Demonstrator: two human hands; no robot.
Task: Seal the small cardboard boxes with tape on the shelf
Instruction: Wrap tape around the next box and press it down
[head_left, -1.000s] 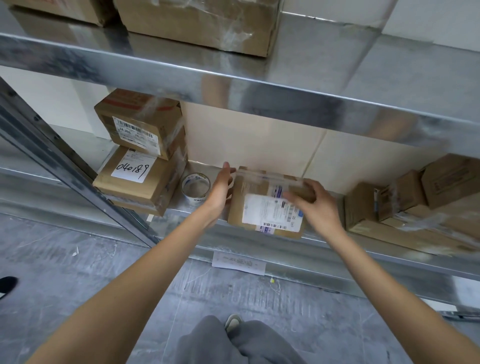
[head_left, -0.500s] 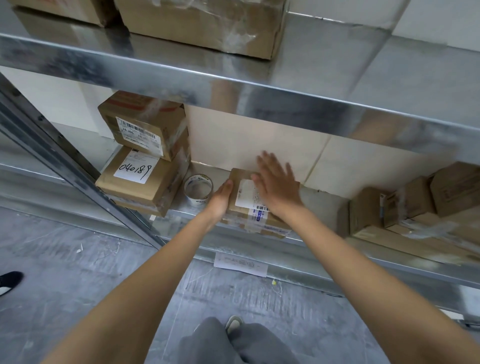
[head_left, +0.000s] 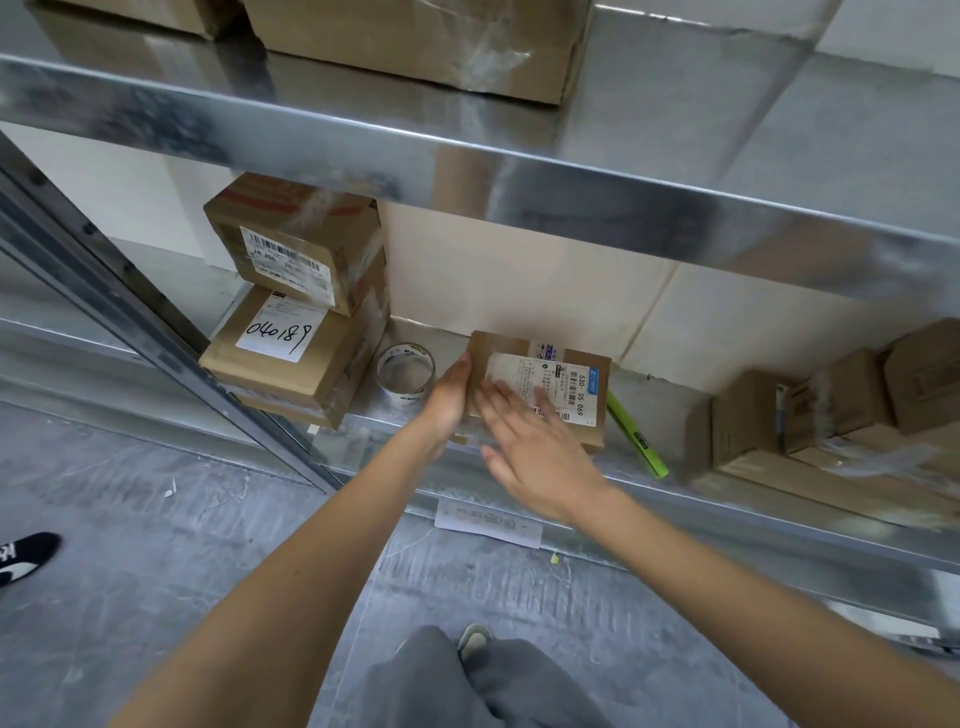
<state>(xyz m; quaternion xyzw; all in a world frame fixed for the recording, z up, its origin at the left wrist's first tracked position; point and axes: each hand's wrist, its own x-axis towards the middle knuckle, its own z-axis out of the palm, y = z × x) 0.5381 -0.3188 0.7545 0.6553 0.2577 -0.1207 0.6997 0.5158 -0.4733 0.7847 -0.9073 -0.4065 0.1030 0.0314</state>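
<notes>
- Looking along the metal shelf (head_left: 519, 431), I see its lower level carrying everything for this job, with stacked boxes (head_left: 296, 312) at the far left and more boxes (head_left: 831, 415) piled at the right.
- Between those, the small cardboard box (head_left: 550, 384) now lies flat, label up, near the shelf's front edge; a second ago I had it tipped up between both hands, so it has been laid down and pressed.
- My right hand (head_left: 535, 457) is spread flat, fingers splayed over the near part of the label; half a second ago it lay further back across the top, so I judge I am smoothing tape towards me.
- My left hand (head_left: 447, 400) is open, its palm against the box's left side, steadying it and gripping nothing.
- Just left of that hand stands the tape roll (head_left: 405, 374), untouched, ready for another strip.
- A green pen (head_left: 636, 436) has come into view just right of the box.
</notes>
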